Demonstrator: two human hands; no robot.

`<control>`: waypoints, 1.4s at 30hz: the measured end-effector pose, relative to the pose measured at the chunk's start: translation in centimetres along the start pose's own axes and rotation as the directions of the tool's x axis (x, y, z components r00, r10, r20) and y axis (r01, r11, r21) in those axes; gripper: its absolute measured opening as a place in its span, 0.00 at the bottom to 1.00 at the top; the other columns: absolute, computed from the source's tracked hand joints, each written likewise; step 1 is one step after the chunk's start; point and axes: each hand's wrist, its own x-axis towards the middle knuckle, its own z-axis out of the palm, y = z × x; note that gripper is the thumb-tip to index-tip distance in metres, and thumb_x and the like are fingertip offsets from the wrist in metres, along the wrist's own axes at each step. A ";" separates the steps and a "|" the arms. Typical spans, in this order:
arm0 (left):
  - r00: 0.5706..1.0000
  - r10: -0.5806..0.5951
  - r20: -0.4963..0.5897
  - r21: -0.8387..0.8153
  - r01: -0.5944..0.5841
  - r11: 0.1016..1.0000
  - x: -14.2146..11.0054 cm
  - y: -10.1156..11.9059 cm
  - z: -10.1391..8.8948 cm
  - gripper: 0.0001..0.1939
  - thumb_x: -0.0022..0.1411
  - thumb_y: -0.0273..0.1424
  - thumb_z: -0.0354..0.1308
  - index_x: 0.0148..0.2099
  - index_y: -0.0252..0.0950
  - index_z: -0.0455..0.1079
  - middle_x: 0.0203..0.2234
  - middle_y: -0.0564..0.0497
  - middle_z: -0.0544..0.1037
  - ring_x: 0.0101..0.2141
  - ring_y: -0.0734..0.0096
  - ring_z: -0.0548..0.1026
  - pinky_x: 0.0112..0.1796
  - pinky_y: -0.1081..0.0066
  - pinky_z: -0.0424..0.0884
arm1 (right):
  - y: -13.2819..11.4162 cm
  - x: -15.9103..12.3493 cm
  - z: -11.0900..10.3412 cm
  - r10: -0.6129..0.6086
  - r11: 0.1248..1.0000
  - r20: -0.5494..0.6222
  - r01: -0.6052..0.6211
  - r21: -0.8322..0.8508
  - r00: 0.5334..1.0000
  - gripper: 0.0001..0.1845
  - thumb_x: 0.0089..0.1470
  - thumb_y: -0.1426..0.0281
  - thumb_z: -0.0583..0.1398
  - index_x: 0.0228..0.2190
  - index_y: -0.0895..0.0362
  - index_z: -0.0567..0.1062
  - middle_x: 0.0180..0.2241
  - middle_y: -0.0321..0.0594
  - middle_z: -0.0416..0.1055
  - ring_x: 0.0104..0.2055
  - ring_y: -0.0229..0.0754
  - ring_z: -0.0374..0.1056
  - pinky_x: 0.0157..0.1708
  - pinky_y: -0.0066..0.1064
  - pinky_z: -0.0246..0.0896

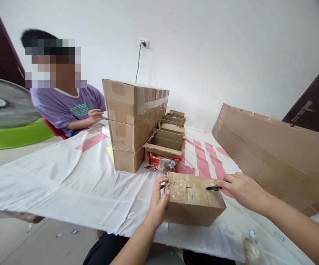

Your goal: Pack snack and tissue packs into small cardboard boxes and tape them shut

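Note:
A taped cardboard box (195,211) rests on the cloth near the table's front edge. My left hand (158,200) grips its left end, fingers along the edge and thumb on the near side. In my right hand (238,186) is a thin dark bladed tool (214,187), its kind unclear. The blade lies at the tape on the right part of the box's top; whether it cuts in cannot be made out. Just behind the box lies a red snack packet (162,162) with a clear window.
Stacked closed boxes (125,136) stand left of a row of open boxes (166,145). A large cardboard sheet (266,158) leans at right. A person in a purple shirt (65,106) sits beyond the stack. A fan (7,110) is far left; a plastic-wrapped bundle (251,248) is front right.

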 end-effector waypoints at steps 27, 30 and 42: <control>0.966 0.196 0.171 0.053 -0.208 0.977 0.2 -0.2 -1.0 0.14 0.65 0.41 0.51 0.48 0.41 0.71 0.52 0.42 0.61 0.54 0.53 0.63 0.55 0.52 0.59 | -1.6 -5.4 14.6 0.359 0.695 0.442 -0.552 0.461 0.822 0.20 0.57 0.71 0.49 0.45 0.50 0.75 0.40 0.43 0.77 0.42 0.48 0.72 0.37 0.33 0.60; 0.961 0.209 0.183 0.075 -0.226 0.971 0.3 -0.1 -1.0 0.15 0.65 0.40 0.51 0.48 0.41 0.70 0.51 0.42 0.62 0.52 0.54 0.64 0.54 0.52 0.60 | -0.9 -4.8 14.3 0.391 0.714 0.417 -0.556 0.425 0.820 0.20 0.56 0.71 0.50 0.46 0.52 0.75 0.41 0.45 0.76 0.42 0.49 0.72 0.36 0.34 0.61; 0.950 0.180 0.257 0.213 -0.237 0.948 0.4 0.6 -1.0 0.19 0.67 0.42 0.45 0.54 0.39 0.66 0.57 0.40 0.58 0.57 0.50 0.58 0.56 0.49 0.57 | -3.4 3.0 2.8 0.326 0.802 -0.326 -0.076 0.592 0.887 0.13 0.62 0.69 0.51 0.42 0.54 0.74 0.40 0.43 0.74 0.43 0.44 0.69 0.44 0.39 0.67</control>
